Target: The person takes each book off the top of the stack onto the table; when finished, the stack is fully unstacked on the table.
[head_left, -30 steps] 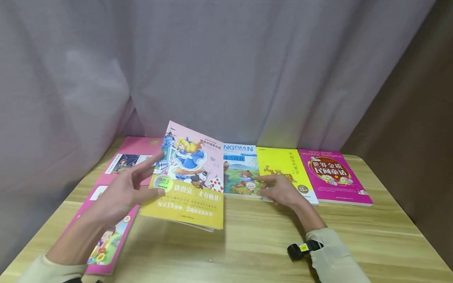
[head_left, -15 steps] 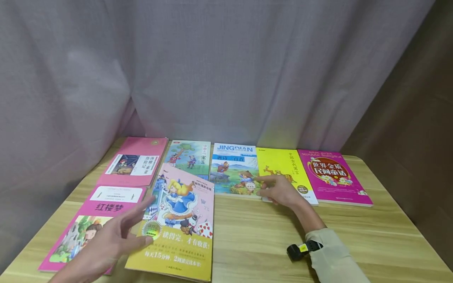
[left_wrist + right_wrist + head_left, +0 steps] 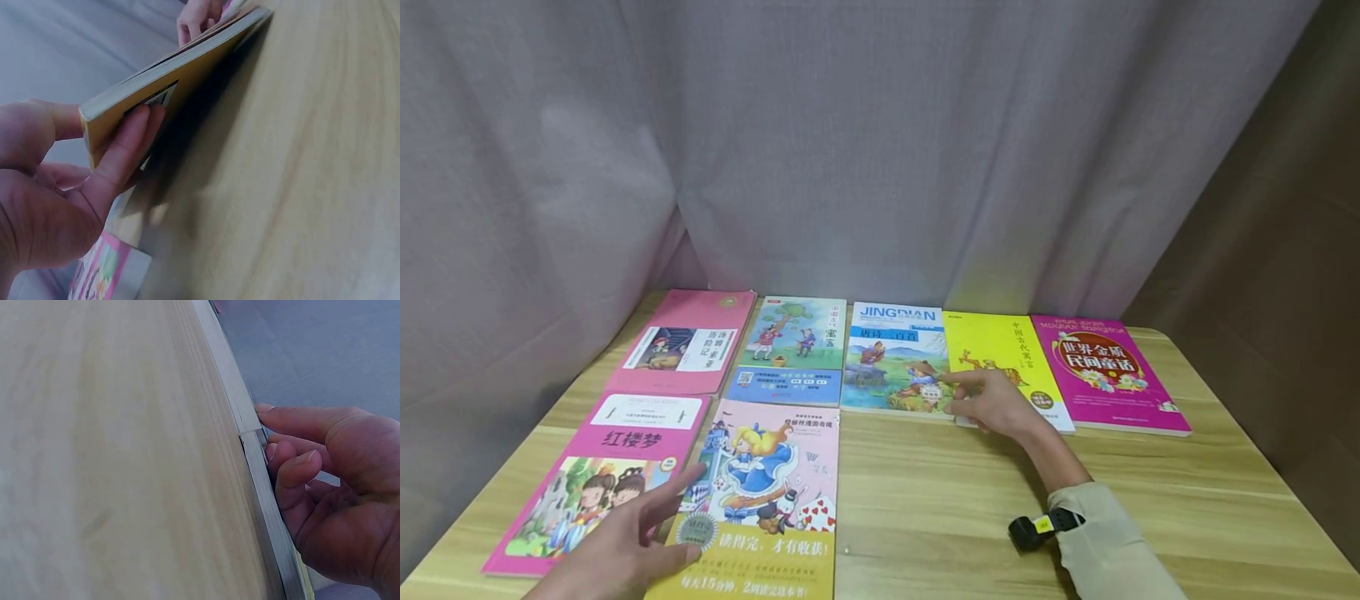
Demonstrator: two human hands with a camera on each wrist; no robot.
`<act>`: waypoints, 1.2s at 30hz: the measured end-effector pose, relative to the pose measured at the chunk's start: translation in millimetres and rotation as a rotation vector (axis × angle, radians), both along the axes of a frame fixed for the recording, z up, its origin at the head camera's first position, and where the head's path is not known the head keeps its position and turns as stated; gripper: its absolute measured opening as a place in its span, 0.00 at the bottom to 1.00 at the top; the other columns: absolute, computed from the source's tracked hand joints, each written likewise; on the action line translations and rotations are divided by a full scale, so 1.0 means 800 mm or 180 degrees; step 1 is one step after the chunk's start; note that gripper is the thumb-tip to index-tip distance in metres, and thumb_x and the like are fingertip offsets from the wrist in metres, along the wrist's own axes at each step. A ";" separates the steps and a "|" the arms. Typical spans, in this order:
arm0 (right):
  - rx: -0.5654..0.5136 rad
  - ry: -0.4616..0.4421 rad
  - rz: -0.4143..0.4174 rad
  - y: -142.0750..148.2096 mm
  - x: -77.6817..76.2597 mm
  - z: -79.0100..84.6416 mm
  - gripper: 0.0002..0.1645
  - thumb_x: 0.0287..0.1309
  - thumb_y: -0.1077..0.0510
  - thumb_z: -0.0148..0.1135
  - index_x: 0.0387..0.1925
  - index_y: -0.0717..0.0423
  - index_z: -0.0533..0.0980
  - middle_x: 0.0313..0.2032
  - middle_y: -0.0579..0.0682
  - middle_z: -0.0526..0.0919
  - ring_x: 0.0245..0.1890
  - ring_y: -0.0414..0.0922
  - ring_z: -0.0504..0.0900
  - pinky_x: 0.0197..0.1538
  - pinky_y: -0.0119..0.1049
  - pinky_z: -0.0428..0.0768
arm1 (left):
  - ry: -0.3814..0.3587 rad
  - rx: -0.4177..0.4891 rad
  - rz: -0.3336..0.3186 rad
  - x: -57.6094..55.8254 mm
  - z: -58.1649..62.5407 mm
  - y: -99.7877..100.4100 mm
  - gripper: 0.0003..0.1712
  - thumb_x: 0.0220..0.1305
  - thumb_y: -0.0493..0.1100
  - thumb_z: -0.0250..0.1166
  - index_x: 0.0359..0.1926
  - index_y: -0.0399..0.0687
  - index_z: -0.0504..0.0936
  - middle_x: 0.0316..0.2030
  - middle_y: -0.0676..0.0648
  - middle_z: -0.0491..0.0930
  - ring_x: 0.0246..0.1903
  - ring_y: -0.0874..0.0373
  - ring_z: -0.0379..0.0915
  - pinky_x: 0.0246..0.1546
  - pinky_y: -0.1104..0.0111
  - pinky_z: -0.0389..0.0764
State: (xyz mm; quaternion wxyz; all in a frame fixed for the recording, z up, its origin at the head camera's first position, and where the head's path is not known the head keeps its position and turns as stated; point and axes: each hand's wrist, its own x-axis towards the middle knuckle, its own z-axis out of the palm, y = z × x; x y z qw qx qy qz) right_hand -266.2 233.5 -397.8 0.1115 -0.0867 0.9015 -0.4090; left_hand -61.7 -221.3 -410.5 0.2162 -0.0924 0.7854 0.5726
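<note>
My left hand (image 3: 613,542) grips the lower left edge of a pink and yellow picture-cover book (image 3: 756,475), thumb on top. In the left wrist view, fingers (image 3: 119,150) lie beneath the back cover, and that near end is raised off the table while the far end comes down close to the wood. The front end runs out of the head view. My right hand (image 3: 996,404) rests on the lower corners where a blue JINGDIAN book (image 3: 887,371) meets a yellow book (image 3: 988,342). Its fingertips touch the books' edges; some fingers are bent, as the right wrist view shows.
A wooden table (image 3: 940,508) carries them all. A green-blue book (image 3: 797,333) lies just behind the pink and yellow one. At left lie a pink book (image 3: 681,308) and a magenta book (image 3: 625,442); at right, another magenta book (image 3: 1105,400). A grey curtain (image 3: 880,150) hangs behind.
My left hand has brought the pink and yellow book down and toward me, from over the back row to in front of the green-blue book. The right hand has stayed put.
</note>
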 end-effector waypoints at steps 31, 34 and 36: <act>0.0051 0.0036 -0.0036 0.004 0.003 -0.001 0.33 0.63 0.57 0.75 0.70 0.52 0.78 0.43 0.54 0.82 0.13 0.41 0.65 0.18 0.30 0.66 | 0.0162 -0.1105 -0.0308 -0.014 -0.003 -0.004 0.57 0.57 0.51 0.80 0.83 0.50 0.60 0.73 0.25 0.67 0.66 0.34 0.73 0.67 0.32 0.71; 0.0038 0.0028 -0.0029 0.003 0.003 -0.001 0.33 0.63 0.57 0.75 0.69 0.52 0.79 0.43 0.54 0.82 0.13 0.41 0.65 0.18 0.30 0.65 | 0.0251 -0.1276 -0.0409 -0.010 0.007 -0.011 0.57 0.58 0.56 0.79 0.82 0.50 0.61 0.68 0.28 0.74 0.54 0.43 0.79 0.60 0.43 0.81; 0.0042 0.0026 -0.0033 0.002 0.002 -0.001 0.33 0.63 0.57 0.75 0.70 0.51 0.78 0.43 0.54 0.82 0.13 0.41 0.65 0.18 0.30 0.65 | 0.0373 -0.1192 -0.0465 -0.005 0.015 -0.017 0.55 0.63 0.55 0.77 0.82 0.44 0.59 0.65 0.30 0.78 0.47 0.49 0.81 0.50 0.54 0.87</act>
